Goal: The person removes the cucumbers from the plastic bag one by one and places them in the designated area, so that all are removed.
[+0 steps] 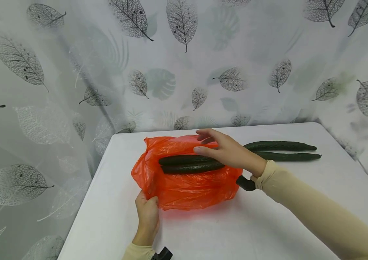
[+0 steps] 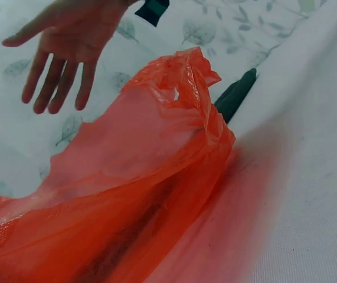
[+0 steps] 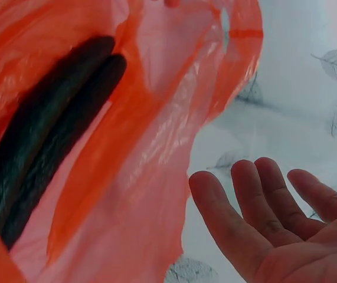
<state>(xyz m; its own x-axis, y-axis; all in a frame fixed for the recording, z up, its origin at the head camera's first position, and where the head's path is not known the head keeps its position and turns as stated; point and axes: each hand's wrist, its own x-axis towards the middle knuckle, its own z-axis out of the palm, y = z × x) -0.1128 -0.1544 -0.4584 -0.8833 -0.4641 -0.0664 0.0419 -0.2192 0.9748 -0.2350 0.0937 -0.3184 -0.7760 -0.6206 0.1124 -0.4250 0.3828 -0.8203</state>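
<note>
An orange-red plastic bag (image 1: 187, 195) lies spread on the table with its mouth open. Two dark green cucumbers (image 1: 192, 164) rest side by side inside it; the right wrist view shows the same cucumbers (image 3: 50, 130) against the film. My left hand (image 1: 148, 213) pinches the bag's near left edge between thumb and fingers. Above the bag's right part hovers my right hand (image 1: 226, 148), fingers apart and holding nothing. In the left wrist view that right hand (image 2: 68, 53) shows its palm and spread fingers over the bag (image 2: 150, 147).
Two more cucumbers (image 1: 285, 151) lie parallel on the white table (image 1: 301, 202), right of the bag and partly behind my right forearm. A leaf-patterned curtain (image 1: 184, 72) hangs behind the table and along both sides.
</note>
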